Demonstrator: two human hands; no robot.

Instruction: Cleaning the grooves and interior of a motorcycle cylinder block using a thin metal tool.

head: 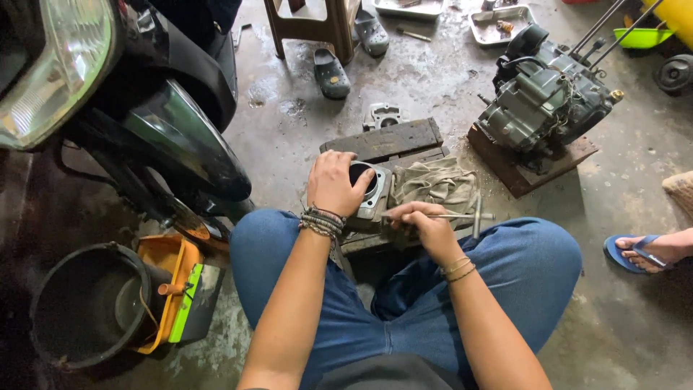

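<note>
Left hand (333, 182) clamps over cylinder block (369, 192), steadying it on wooden plank (382, 139). Right hand (426, 224), grip closed round T-handle wrench (462, 216), works at block's side. Rag (433, 182) alongside.
</note>
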